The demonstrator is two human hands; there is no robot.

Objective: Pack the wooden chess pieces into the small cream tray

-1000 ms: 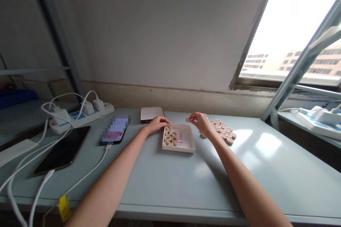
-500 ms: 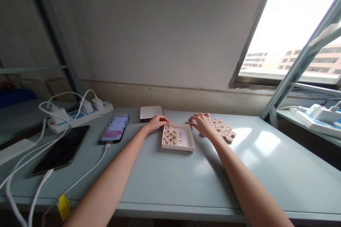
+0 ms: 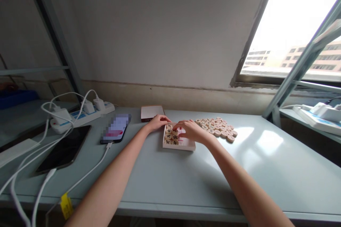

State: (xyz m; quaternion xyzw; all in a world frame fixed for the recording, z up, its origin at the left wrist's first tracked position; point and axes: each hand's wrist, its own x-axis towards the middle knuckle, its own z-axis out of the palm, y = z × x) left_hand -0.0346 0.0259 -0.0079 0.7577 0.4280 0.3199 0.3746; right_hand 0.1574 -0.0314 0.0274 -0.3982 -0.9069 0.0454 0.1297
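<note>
Right hand (image 3: 190, 130) arches over the box (image 3: 183, 147), fingertips at its pieces (image 3: 168, 136); left hand (image 3: 158, 122) at its far-left corner; whether either grips, I cannot tell.

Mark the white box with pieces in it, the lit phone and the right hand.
White box (image 3: 179, 147): head view, front wall.
Lit phone (image 3: 116, 127): head view, screen.
Right hand (image 3: 192, 131): head view, back of the hand.

Looks like a plain workroom or dormitory; cannot tell which.
Has a grey desk (image 3: 149, 181) against a bare wall (image 3: 160, 35), metal uprights (image 3: 283, 93), a power strip (image 3: 86, 116) with chargers (image 3: 99, 105), and a window (image 3: 282, 25) giving onto a multi-storey building (image 3: 257, 57).
</note>
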